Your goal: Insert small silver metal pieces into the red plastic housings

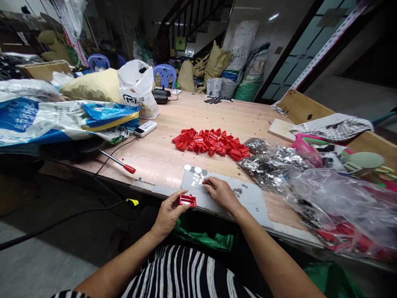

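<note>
Left hand (169, 213) grips red case (187, 200); right hand (222, 193) at small bright parts (197, 179), hold unclear; red heap (211, 142) beyond, finished or waiting, can't tell

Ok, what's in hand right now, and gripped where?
Left hand holds a red plastic case by its left end, between thumb and fingers. Right hand is beside small white pieces; can't tell whether it holds one.

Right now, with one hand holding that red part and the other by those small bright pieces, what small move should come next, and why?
Probably pinch one of the small bright pieces with the right hand: it is already beside them, while the left hand holds the red part steady-looking. I can't tell whether the right already grips one.
</note>
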Demonstrator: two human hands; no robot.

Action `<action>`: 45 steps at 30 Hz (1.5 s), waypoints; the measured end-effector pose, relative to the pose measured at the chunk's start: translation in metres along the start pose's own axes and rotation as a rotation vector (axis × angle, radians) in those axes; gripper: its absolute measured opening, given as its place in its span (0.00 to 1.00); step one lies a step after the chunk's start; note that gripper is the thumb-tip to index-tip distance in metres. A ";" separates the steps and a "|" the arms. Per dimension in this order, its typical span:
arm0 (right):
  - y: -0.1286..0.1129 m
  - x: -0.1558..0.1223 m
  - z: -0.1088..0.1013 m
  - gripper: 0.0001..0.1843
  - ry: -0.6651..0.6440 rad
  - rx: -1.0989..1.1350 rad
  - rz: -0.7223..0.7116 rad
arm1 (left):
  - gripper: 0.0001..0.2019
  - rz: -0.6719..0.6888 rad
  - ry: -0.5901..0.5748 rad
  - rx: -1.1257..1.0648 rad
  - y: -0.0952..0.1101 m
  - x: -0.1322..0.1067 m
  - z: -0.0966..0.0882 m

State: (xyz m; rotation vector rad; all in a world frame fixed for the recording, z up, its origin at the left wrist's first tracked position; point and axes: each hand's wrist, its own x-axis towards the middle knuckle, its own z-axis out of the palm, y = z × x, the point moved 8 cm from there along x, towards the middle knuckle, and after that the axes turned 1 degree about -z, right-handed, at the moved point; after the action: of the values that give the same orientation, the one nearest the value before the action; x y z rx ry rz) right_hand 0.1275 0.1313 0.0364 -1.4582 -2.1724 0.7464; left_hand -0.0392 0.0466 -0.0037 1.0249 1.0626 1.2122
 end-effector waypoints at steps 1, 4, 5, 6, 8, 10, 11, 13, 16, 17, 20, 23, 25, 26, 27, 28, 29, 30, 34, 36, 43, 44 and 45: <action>0.001 0.005 0.000 0.07 0.009 -0.084 -0.032 | 0.22 -0.004 0.001 -0.006 0.000 0.000 0.000; 0.001 0.017 0.005 0.07 -0.018 -0.153 -0.089 | 0.23 -0.016 -0.002 -0.021 0.001 -0.001 -0.001; 0.001 0.019 0.007 0.07 -0.029 -0.150 -0.098 | 0.22 -0.020 0.000 -0.026 0.002 -0.001 -0.002; 0.001 0.021 0.009 0.07 -0.039 -0.152 -0.107 | 0.22 -0.022 0.004 -0.032 0.002 -0.001 -0.002; 0.002 0.025 0.011 0.06 -0.049 -0.157 -0.113 | 0.21 -0.025 0.008 -0.042 0.002 -0.001 -0.002; 0.003 0.027 0.012 0.04 -0.045 -0.159 -0.107 | 0.21 -0.022 0.012 -0.053 0.002 -0.001 -0.003; 0.003 0.027 0.011 0.03 -0.036 -0.159 -0.102 | 0.21 -0.018 0.015 -0.059 0.002 0.000 -0.003; 0.004 0.024 0.008 0.03 -0.010 -0.160 -0.093 | 0.21 -0.008 0.025 -0.075 0.002 0.001 -0.004; 0.004 0.015 0.000 0.04 0.035 -0.088 -0.065 | 0.22 -0.008 0.025 -0.109 0.002 0.003 -0.004; 0.004 0.010 -0.002 0.04 0.045 -0.029 -0.052 | 0.23 -0.013 0.018 -0.125 0.002 0.004 -0.003; -0.001 -0.007 -0.005 0.06 0.027 0.177 -0.019 | 0.23 -0.034 -0.006 -0.189 0.004 0.006 0.004; -0.018 -0.024 -0.003 0.09 -0.029 0.278 -0.036 | 0.24 -0.064 -0.026 -0.257 0.005 0.008 0.012; -0.031 -0.034 -0.003 0.09 -0.036 0.290 -0.062 | 0.25 -0.079 -0.043 -0.280 0.006 0.008 0.018; -0.036 -0.038 -0.003 0.08 -0.032 0.284 -0.075 | 0.25 -0.081 -0.051 -0.284 0.006 0.009 0.021; -0.040 -0.041 -0.003 0.07 -0.028 0.273 -0.088 | 0.26 -0.082 -0.057 -0.286 0.007 0.009 0.023; -0.043 -0.044 -0.003 0.06 -0.022 0.260 -0.102 | 0.25 -0.079 -0.060 -0.289 0.007 0.009 0.025; -0.046 -0.046 -0.003 0.06 -0.017 0.246 -0.117 | 0.25 -0.076 -0.061 -0.292 0.008 0.009 0.026; -0.047 -0.047 -0.003 0.05 -0.011 0.234 -0.135 | 0.25 -0.073 -0.061 -0.295 0.009 0.008 0.027; -0.051 -0.052 -0.003 0.06 -0.012 0.236 -0.212 | 0.22 -0.075 -0.060 -0.304 0.011 0.008 0.029; -0.051 -0.053 -0.003 0.07 -0.034 0.268 -0.237 | 0.22 -0.081 -0.067 -0.311 0.011 0.007 0.030; -0.043 -0.059 0.003 0.05 -0.121 0.378 -0.181 | 0.21 -0.091 -0.113 -0.280 0.010 0.006 0.034; -0.040 -0.059 0.004 0.05 -0.118 0.386 -0.158 | 0.21 -0.089 -0.118 -0.274 0.010 0.005 0.035; -0.037 -0.059 0.004 0.05 -0.112 0.388 -0.136 | 0.21 -0.087 -0.122 -0.269 0.009 0.005 0.035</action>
State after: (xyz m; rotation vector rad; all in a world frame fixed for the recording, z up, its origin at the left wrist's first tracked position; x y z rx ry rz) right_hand 0.1207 0.0639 0.0540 -1.0840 -2.0344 1.1466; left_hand -0.0064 0.0515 0.0123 0.8251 0.8153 1.1702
